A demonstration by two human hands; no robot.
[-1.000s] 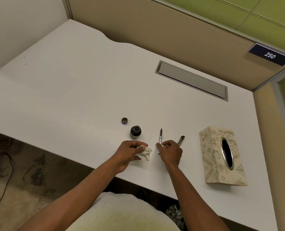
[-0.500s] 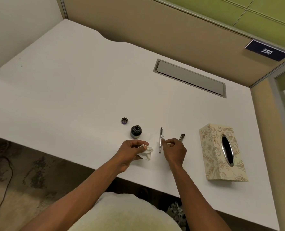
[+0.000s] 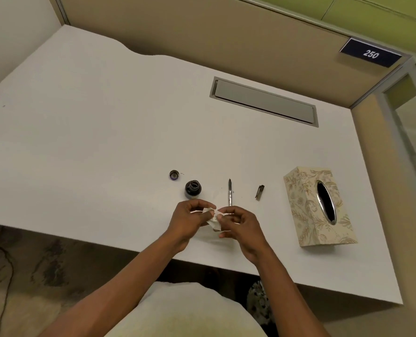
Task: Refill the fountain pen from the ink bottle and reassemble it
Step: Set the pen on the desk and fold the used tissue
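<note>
Wiping step, by judgement: both hands work crumpled tissue (image 3: 213,221) over desk (image 3: 104,132) near edge. Left hand (image 3: 188,221) pinches tissue, fingers curled; right hand (image 3: 238,221) pinches its other side. Tissue box (image 3: 306,215) at right. Ink bottle (image 3: 193,189) open, upright; its lid (image 3: 174,175) just beyond. Pen (image 3: 230,192) lies bare on desk, between bottle and cap (image 3: 259,192). Next likely: drop tissue, pick up pen, fit cap. Room: tan partition, sign "250" (image 3: 370,54), cable hatch (image 3: 264,102).
</note>
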